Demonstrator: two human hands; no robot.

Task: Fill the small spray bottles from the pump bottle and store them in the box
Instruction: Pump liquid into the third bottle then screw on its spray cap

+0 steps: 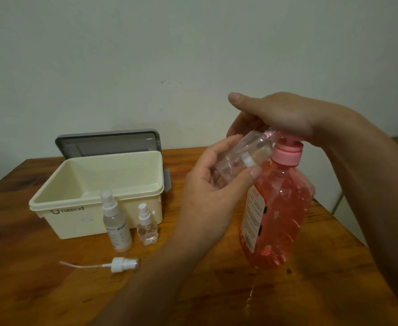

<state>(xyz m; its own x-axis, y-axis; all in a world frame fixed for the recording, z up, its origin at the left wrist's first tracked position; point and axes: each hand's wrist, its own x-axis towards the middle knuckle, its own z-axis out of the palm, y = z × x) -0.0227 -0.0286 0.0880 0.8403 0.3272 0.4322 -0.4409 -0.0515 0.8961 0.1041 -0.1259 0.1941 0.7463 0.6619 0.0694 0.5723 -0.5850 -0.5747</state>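
Clear plastic small bottle (245,158) at the pink pump bottle (278,208).
It is gripped, tilted, by the curled left hand (213,184); the pump is pressed by the flat right hand (280,114). At nine o'clock, a spray bottle (116,222) is labelled "Bab".

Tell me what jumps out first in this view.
The big pink pump bottle at right: the right hand presses on its pump head while the left hand holds an uncapped clear bottle tilted to the spout. Left of them an open cream box stands with a taller spray bottle and a shorter spray bottle before it, and a loose spray head lies nearer the camera.
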